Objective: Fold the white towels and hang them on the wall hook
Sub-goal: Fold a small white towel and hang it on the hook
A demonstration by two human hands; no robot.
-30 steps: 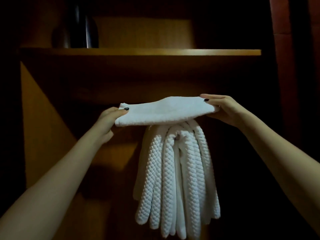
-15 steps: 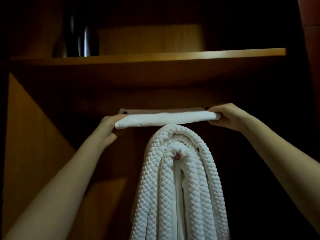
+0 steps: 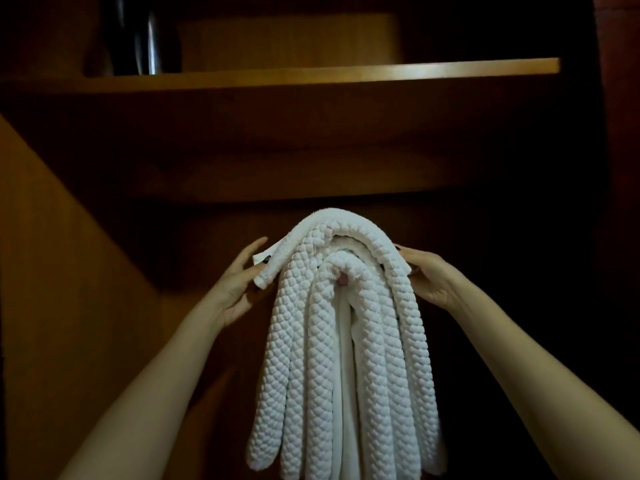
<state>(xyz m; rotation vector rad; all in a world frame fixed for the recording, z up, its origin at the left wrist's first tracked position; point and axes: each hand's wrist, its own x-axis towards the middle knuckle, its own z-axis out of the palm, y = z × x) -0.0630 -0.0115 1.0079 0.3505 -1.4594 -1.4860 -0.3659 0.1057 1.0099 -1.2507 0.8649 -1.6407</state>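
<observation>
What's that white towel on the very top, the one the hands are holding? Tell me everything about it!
The top towel is white, soft-looking cloth, folded into a narrow band. It bends in an arch over the bumpy towels that hang from the hook under the wooden shelf, and it rests on them. Its surface looks finer than their knobbly weave. The left hand pinches its left end, which sticks out a little, and the right hand holds its right end.
</observation>
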